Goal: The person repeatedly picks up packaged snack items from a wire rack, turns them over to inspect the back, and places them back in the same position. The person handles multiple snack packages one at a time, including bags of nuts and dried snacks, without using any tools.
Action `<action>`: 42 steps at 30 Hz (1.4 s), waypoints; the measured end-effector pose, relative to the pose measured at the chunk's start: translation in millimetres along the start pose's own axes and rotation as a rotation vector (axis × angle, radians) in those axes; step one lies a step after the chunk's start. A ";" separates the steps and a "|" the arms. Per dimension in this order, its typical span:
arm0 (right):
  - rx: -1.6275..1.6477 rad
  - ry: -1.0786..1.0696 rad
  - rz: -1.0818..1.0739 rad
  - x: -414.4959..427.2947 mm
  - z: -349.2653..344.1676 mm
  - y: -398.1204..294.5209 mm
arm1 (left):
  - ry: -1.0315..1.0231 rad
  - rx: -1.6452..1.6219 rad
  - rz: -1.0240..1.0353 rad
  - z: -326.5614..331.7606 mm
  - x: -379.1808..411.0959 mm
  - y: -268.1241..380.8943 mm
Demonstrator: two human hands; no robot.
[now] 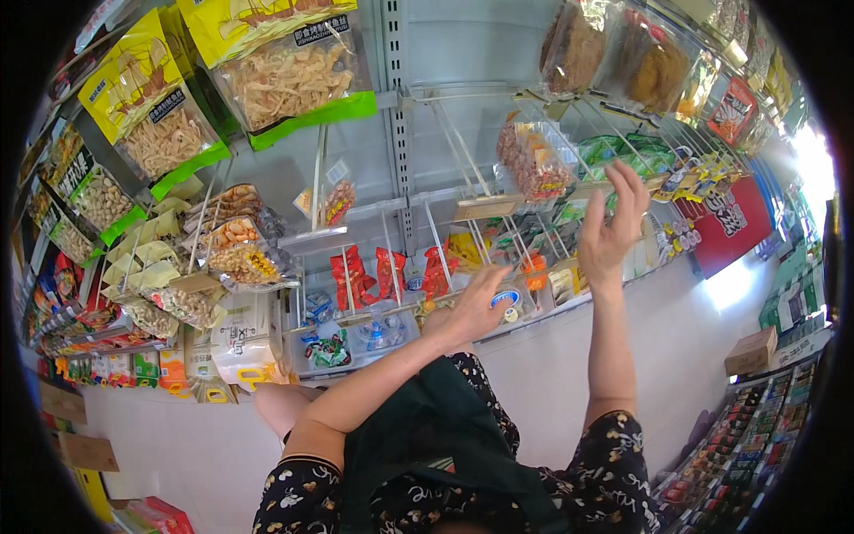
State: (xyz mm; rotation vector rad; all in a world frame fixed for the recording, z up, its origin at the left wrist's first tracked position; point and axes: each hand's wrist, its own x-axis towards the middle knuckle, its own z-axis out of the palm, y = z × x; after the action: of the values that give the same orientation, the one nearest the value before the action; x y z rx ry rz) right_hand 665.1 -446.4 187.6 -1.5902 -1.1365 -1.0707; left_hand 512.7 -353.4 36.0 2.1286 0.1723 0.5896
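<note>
My right hand (608, 227) is raised in front of the hanging rack with fingers apart and slightly bent, holding nothing. Left of it, a clear bag of reddish-brown peanuts (534, 157) hangs on a metal display hook. My left hand (470, 308) hovers lower, over the front of the bottom shelf, its fingers spread and nothing in its grasp. Behind and beside that hand are red snack packets (437, 272) and a clear tub with a blue oval label (505, 298). An orange packet (534, 272) sits between the two hands, further back.
Large yellow bags of dried squid shreds (287, 80) hang at upper left. Bags of nuts (240, 250) hang below them. Metal hooks with price-label holders (489, 207) jut outward. Plastic bins of wrapped sweets (328, 350) stand low. A cardboard box (751, 351) is at right.
</note>
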 end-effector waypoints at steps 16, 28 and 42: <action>0.147 -0.280 0.469 -91.0 53.2 62.8 | 0.013 -0.191 0.043 -19.1 68.1 -11.2; 0.449 -0.255 0.716 -92.5 54.1 118.2 | 0.120 -0.389 -0.049 10.0 119.8 2.9; 1.165 -0.207 0.872 -101.6 -3.4 80.9 | 0.164 -0.560 -0.046 44.9 89.5 28.4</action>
State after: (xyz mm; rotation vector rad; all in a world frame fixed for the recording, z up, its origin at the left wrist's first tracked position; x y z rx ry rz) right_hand 721.5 -486.2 77.6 -0.9959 -0.7637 0.3423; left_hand 609.6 -373.5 67.9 1.5333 0.1274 0.6927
